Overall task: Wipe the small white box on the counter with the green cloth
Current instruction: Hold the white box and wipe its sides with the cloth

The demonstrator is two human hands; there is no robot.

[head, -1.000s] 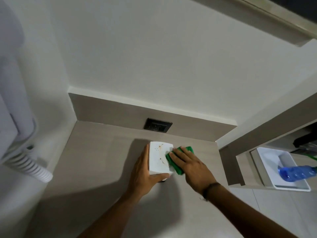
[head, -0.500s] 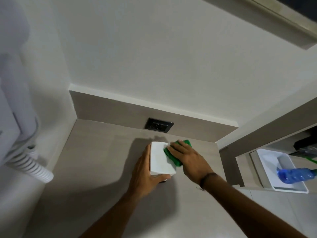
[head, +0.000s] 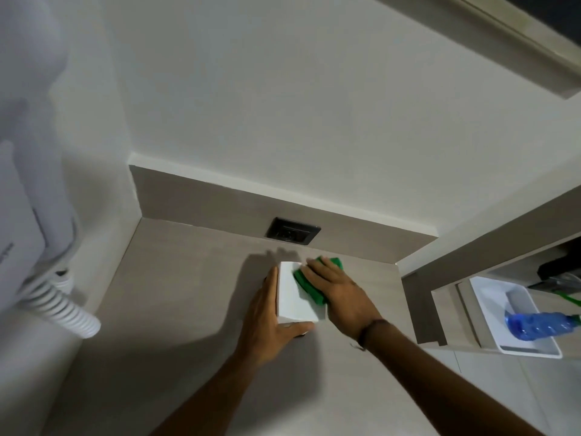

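The small white box (head: 294, 295) stands on the beige counter (head: 176, 294), a little in front of the back wall. My left hand (head: 267, 319) clasps its left side, with the thumb wrapped under its near edge. My right hand (head: 336, 294) lies flat on the folded green cloth (head: 309, 283) and presses it onto the right part of the box's top. The visible top of the box looks plain white. The cloth sticks out beyond my fingertips at the far end.
A dark wall socket (head: 294, 236) sits in the backsplash just behind the box. A white appliance with a coiled hose (head: 59, 305) hangs at the left. To the right, a lower shelf holds a white tray (head: 515, 344) with a blue bottle (head: 540, 324).
My right hand has slid the green cloth leftward and farther back across the box top. The brown specks seen a second ago no longer show. My left hand keeps its hold.
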